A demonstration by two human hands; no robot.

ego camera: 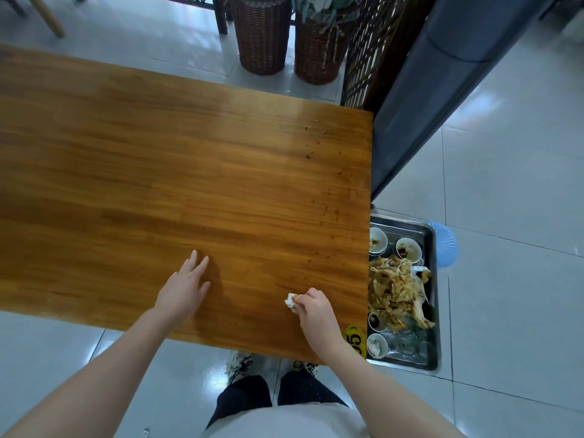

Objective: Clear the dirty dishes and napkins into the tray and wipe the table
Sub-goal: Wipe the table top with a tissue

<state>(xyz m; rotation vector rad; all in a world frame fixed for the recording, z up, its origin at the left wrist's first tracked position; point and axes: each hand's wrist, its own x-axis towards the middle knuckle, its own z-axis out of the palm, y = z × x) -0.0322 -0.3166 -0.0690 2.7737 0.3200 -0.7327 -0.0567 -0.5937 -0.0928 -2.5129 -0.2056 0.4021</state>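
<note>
nearest, head view: pale top and two dark trouser legs at the bottom edge, two shoes [240,365] on the tiled floor, both bare forearms reaching up over the near table edge.
left hand [185,287]: one, open and flat, fingers straight and slightly spread, pointing away from the person, over the near middle of the table; cannot tell whether the palm touches the wood.
right hand [313,306]: one, fingertips pinching a napkin, knuckles up, near the table's near right corner.
napkin [291,301]: one small white wad with brown stains, held at the table top, left of the right hand's knuckles.
table [158,153]: one, wooden, long axis running left to right; its right edge hides the tray's left side.
crumbs [316,143]: many small brown specks scattered down the right end of the table, well apart from the napkin.
tag [355,339]: one yellow number sticker at the near right corner, partly covered by the right wrist.
tray [431,279]: one, metal, just right of the table and lower, long axis pointing away from the person, parallel to the table's right edge.
bowls [408,249]: three white ones show in the tray, two at the far end, one at the near end; one small dark dish beside the heap.
heap [395,295]: stained crumpled napkins piled mid-tray.
stool [444,245]: one, blue, showing from under the tray's far right corner.
baskets [262,33]: two, wicker, beyond the table's far edge.
</note>
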